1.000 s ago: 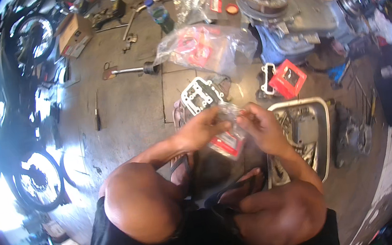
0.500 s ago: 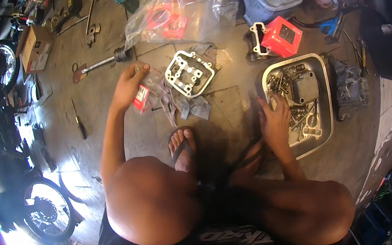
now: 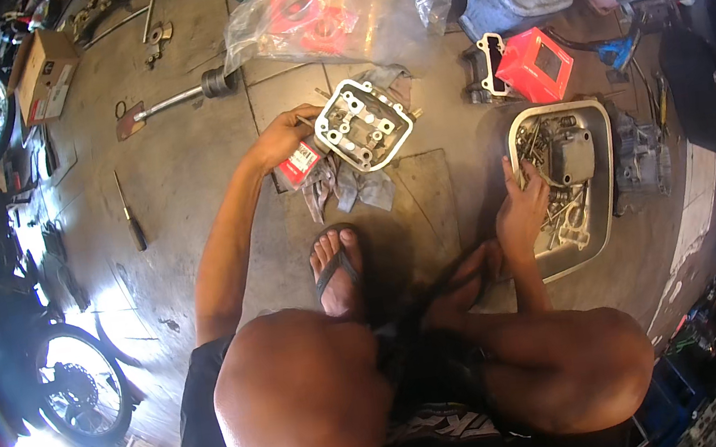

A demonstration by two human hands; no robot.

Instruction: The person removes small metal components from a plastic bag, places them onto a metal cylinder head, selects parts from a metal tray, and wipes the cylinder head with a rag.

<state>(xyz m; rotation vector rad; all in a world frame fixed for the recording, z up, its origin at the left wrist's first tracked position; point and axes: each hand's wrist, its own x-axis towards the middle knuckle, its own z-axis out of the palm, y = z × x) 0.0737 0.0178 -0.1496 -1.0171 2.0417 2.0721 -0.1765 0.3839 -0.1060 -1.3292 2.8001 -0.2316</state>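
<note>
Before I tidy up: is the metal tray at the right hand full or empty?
The tray is partly filled: a grey block and small parts lie inside.

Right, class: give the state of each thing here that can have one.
Metal housing: cavities facing up
Left hand: at the housing's left edge, grip unclear
Metal tray: open, holding metal parts
Right hand: fingers spread, at tray
Red packet: seal unclear
Clear bag: crinkled, red pieces inside
Grey rags: crumpled
Screwdriver: lying flat
Red box: appears closed
</note>
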